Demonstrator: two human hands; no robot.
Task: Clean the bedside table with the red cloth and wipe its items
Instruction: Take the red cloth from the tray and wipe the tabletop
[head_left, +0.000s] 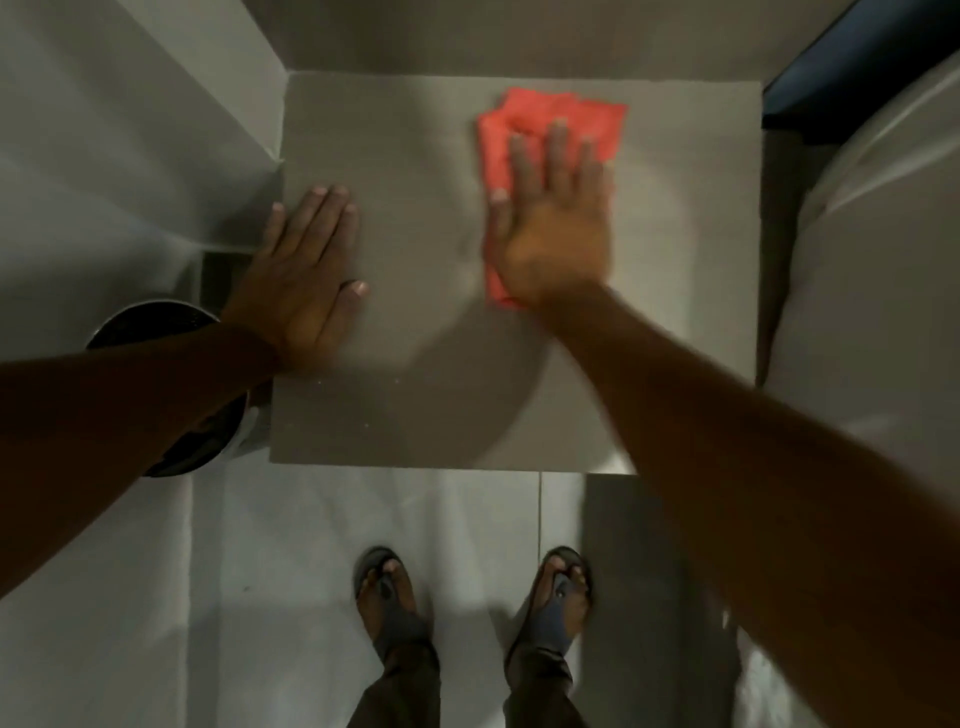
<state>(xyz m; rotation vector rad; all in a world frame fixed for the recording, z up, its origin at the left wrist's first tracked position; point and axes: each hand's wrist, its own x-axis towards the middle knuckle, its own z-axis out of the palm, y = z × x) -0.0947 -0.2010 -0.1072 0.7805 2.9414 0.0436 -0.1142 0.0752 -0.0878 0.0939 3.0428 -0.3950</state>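
Note:
The bedside table (415, 405) is a grey square top seen from straight above, with no items on it. A folded red cloth (576, 117) lies on its far right part. My right hand (553, 228) presses flat on the cloth with fingers spread, and the cloth shows beyond the fingertips and under the palm. My left hand (306, 265) rests flat on the table's left edge, fingers together, holding nothing. The right hand is blurred.
A round dark bin or fan (156, 327) stands on the floor left of the table, partly under my left forearm. A white bed (872, 312) runs along the right side. My sandalled feet (467, 597) stand on pale floor tiles before the table.

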